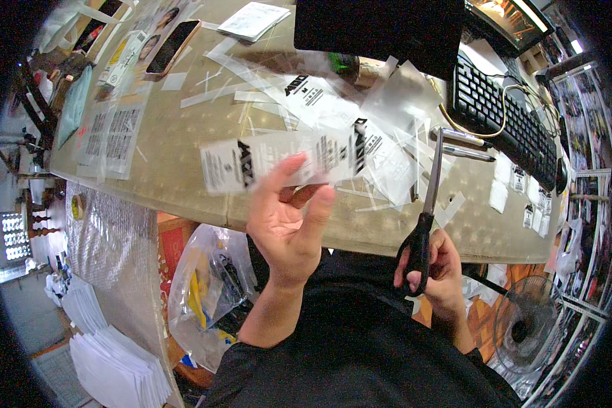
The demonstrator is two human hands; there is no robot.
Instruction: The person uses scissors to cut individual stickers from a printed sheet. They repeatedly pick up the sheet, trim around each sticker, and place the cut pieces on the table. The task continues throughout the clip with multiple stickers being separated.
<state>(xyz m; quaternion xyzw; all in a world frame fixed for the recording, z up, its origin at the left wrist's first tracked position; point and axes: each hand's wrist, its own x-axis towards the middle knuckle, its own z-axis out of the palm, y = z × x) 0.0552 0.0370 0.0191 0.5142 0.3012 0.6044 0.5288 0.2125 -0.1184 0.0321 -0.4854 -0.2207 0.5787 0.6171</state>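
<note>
1. The label strip (273, 148) should handle as light, limp and easily creased; an edge pinch would suit it.
2. It is white with black print, motion-blurred, over the table's (177, 146) near side.
3. The left hand (285, 228) overlaps it; I cannot tell whether it pinches.
4. Right, the right hand (444, 268) grips black-handled scissors (422, 234).

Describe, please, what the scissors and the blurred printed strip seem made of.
Scissors: grey blades with metallic sheen, probably steel; black opaque handles, likely plastic. Printed strip: pale, thin, perhaps paper or film; motion blur hides its finish.
</note>
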